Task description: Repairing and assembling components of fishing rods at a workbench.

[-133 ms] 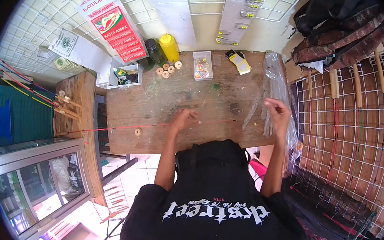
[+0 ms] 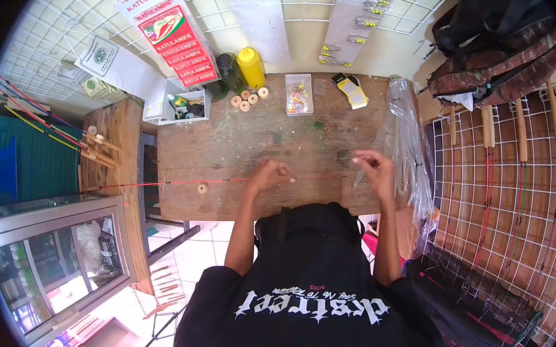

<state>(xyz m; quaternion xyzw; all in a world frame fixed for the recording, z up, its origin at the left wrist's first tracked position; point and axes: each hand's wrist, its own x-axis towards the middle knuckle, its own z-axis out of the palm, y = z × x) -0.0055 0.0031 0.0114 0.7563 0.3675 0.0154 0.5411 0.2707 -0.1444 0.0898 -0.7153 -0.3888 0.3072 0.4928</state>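
A thin red fishing rod (image 2: 151,183) stretches across the wooden table from the left. Near the table's front edge my left hand (image 2: 270,175) is closed on the rod, its thumb and fingers pinched together. To the right of the rod's tip, my right hand (image 2: 377,171) hovers with its thumb and forefinger drawn together. Whatever may be between those fingers is too small to make out. A cork ring (image 2: 202,188) lies just in front of the rod, left of my left hand.
The table (image 2: 241,137) carries several cork rings (image 2: 250,98), a yellow squeeze bottle (image 2: 251,69), a dark bottle (image 2: 230,72), a clear box of small coloured parts (image 2: 298,96), and a white bin (image 2: 181,109). Clear plastic sleeves (image 2: 403,145) lie right. Rods hang on the right-hand grid (image 2: 480,211).
My right hand has moved left, closer to the rod's tip and my left hand. My left hand keeps its hold on the rod. The whole view has shifted slightly.
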